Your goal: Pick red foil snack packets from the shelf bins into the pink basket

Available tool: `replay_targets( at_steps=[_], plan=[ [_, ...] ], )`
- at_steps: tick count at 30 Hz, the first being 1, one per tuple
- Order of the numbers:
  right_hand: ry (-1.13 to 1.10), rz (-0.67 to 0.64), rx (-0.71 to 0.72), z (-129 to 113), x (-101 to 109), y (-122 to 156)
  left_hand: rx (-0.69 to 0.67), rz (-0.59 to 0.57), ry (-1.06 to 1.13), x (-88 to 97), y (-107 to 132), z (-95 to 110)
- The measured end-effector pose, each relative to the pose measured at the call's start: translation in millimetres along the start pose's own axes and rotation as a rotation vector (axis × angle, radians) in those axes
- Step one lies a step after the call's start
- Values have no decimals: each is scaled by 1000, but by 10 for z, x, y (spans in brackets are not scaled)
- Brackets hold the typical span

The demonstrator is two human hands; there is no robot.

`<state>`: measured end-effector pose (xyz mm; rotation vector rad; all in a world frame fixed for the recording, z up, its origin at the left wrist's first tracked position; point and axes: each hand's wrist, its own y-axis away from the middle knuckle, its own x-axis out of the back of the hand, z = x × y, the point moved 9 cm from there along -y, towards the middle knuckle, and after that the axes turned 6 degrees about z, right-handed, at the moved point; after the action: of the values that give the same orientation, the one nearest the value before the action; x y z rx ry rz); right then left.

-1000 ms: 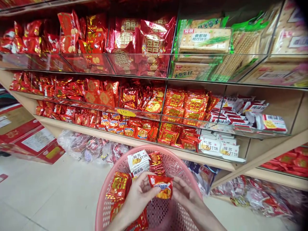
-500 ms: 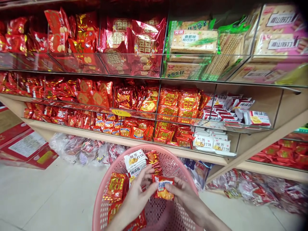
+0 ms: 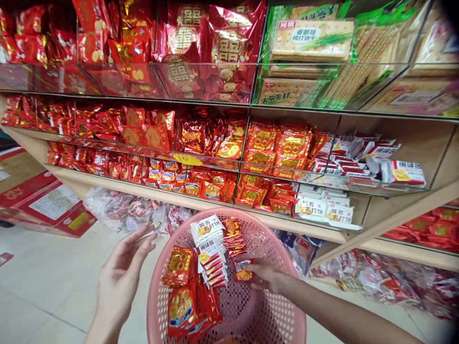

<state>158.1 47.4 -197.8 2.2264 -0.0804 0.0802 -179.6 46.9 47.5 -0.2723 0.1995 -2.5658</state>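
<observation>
My right hand (image 3: 267, 277) is closed on a small red snack packet (image 3: 243, 271) with a blue and white label, held over the inside of a pink plastic basket (image 3: 160, 306). My left hand (image 3: 122, 274) is off the basket's left side, fingers apart and holding nothing. Inside the basket, white cracker packets (image 3: 208, 229) stand in a row beside a stack of red and gold packets (image 3: 234, 236). Larger red packets (image 3: 179, 267) lie along the left, with red packets bearing a blue band (image 3: 182, 308) below them.
Shelves with glass fronts hold red packets (image 3: 258, 143), green-wrapped crackers (image 3: 311, 40) and white packets (image 3: 324, 210). A yellow tag (image 3: 187, 159) marks one shelf edge. Plastic bags of goods (image 3: 132, 210) and a red carton (image 3: 53, 205) sit on the tiled floor.
My left hand has let go of the small red packet and moved left, out of the basket. My right hand keeps the packet. The view has shifted slightly.
</observation>
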Motion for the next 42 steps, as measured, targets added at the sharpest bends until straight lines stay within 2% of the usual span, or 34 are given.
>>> replay_targets(
  at_steps=[4,9,16,24,28,32,36,39,42],
  plan=[
    [37,2,29,-47,-99,-131,3,87,6,192,-10,-37],
    [40,-54,85,-54,-216,-178,31,131,7,298,-7,-89],
    [-61,-70,293,-198,-285,-169,47,97,24,248,-15,-196],
    [70,53,266,-62,-181,-336,67,36,15,177,-46,-326],
    [172,96,255,-47,-155,-313,87,-3,21,146,-115,-398],
    [243,90,301,-88,-190,-270,42,-7,42,97,-378,-354],
    [259,88,366,-191,-154,-157,-33,-8,42,-42,-859,-330],
    [209,38,502,-322,-126,126,-103,-9,-36,-210,-1291,-396],
    [183,34,644,-321,-59,487,-183,0,-155,-402,-1712,-488]
  ],
)
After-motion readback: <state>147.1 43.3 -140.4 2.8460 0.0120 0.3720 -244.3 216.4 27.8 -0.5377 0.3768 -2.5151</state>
